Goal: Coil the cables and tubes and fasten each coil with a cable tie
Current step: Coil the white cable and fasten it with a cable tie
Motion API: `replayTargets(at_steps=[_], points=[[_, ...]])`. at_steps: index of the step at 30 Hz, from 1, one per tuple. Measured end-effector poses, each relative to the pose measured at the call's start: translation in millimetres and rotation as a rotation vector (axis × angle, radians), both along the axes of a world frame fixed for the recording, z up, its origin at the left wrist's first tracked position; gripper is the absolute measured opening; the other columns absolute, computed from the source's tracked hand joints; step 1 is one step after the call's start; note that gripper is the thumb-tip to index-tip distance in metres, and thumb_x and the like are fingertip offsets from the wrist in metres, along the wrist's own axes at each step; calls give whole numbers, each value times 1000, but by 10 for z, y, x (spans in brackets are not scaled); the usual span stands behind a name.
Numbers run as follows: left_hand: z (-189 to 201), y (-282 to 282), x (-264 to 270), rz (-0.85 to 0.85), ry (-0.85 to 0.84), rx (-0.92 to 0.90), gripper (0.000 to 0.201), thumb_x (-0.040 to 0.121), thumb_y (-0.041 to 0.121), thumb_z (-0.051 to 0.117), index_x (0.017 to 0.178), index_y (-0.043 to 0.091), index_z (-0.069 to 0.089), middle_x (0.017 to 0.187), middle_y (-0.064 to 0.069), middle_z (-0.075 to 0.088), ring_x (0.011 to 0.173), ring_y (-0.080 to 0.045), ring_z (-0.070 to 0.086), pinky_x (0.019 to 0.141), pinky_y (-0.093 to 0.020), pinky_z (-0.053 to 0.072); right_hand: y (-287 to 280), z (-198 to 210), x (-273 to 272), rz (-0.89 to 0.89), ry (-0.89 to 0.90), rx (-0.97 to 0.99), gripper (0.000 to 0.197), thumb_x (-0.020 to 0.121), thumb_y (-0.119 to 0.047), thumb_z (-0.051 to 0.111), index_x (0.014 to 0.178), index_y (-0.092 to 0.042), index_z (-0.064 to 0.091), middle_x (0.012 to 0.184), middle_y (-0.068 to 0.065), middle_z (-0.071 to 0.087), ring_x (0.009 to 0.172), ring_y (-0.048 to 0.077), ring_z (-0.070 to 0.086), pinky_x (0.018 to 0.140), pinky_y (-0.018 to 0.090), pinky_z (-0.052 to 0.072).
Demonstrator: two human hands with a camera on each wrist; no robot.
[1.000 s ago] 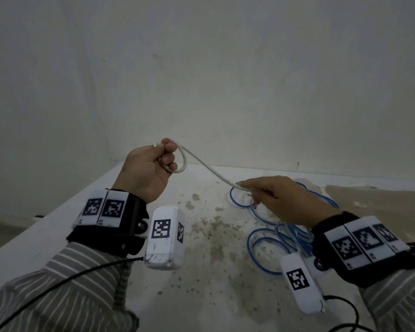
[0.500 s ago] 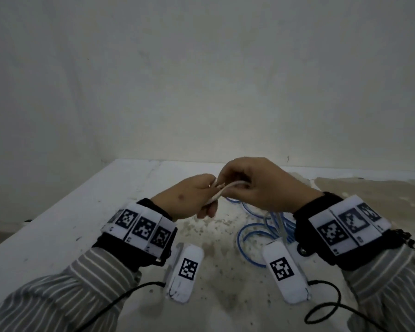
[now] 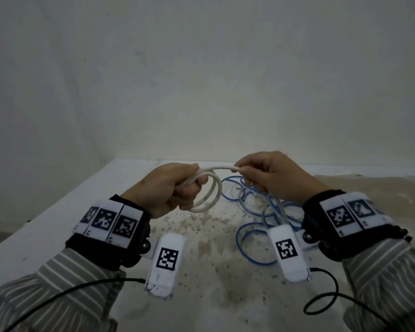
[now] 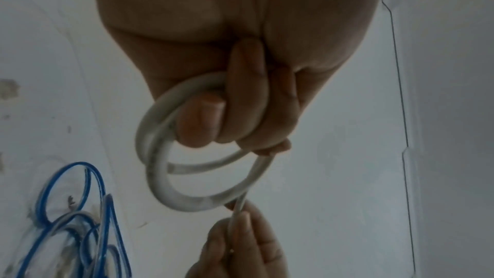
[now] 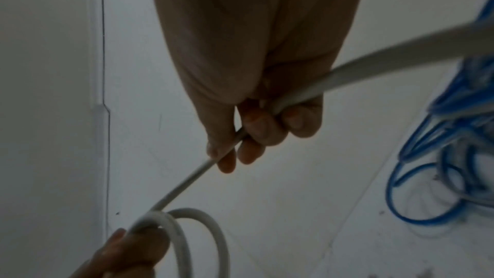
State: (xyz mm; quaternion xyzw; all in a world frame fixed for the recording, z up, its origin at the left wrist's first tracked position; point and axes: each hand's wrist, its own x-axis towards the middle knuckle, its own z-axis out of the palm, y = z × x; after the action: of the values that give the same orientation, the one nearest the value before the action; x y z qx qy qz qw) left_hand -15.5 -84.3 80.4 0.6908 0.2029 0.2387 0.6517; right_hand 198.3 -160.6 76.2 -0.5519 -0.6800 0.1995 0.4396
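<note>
A white cable (image 3: 211, 195) forms two small loops held above the table. My left hand (image 3: 173, 188) grips the top of those loops in a fist; the left wrist view shows the coil (image 4: 171, 179) hanging under my curled fingers. My right hand (image 3: 268, 176) pinches the cable's free run just to the right, thumb and fingers curled round the strand (image 5: 192, 174). The rest of the white cable passes through the right palm and trails back out of sight. A tangle of blue tubing (image 3: 254, 226) lies loose on the table below the right hand.
The white table (image 3: 58, 224) is stained brown in the middle and at the right. A plain wall rises close behind its far edge. Black sensor leads (image 3: 321, 298) hang from both wrists near the front. No cable tie is visible.
From a wide stretch, my hands came together, then parted slightly. The left hand now holds two loops instead of one, and the right hand has slid along the cable.
</note>
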Motion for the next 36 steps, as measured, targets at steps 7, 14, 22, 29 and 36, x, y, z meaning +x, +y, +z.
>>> replayTargets(at_steps=[7, 14, 22, 29, 36], points=[[14, 36, 26, 46, -300, -227, 24, 87, 28, 35, 74, 12, 47, 46, 8, 34, 35, -5, 30, 43, -20, 38, 18, -311, -11, 14, 160, -143, 14, 98, -13, 42, 105, -18, 54, 66, 6, 52, 52, 17, 47, 57, 34, 55], [151, 236, -106, 174, -519, -255, 21, 89, 28, 34, 75, 16, 44, 45, 8, 36, 36, -2, 33, 47, -16, 41, 46, -457, 209, -102, -11, -115, 22, 98, -17, 40, 85, -18, 57, 65, 1, 51, 60, 14, 47, 63, 32, 42], [250, 302, -97, 219, -607, -243, 24, 92, 28, 31, 76, 17, 46, 45, 11, 37, 37, -3, 34, 49, -13, 41, 21, -239, 215, -79, -60, -112, 17, 97, -19, 45, 90, -14, 60, 63, 0, 56, 53, 10, 46, 55, 22, 39], [388, 431, -270, 309, -678, -167, 24, 94, 29, 30, 76, 20, 42, 44, 11, 37, 37, -3, 34, 49, -13, 40, 44, -315, 453, -111, -325, -279, 27, 97, -25, 44, 75, -20, 58, 80, -6, 64, 73, 7, 56, 75, 26, 44], [273, 415, -217, 363, -523, -113, 32, 100, 25, 23, 76, 16, 43, 45, 11, 36, 37, -4, 32, 47, -15, 38, 66, 276, 580, -248, 253, 180, 27, 97, -3, 38, 77, -15, 52, 77, 7, 63, 67, 20, 60, 65, 26, 57]])
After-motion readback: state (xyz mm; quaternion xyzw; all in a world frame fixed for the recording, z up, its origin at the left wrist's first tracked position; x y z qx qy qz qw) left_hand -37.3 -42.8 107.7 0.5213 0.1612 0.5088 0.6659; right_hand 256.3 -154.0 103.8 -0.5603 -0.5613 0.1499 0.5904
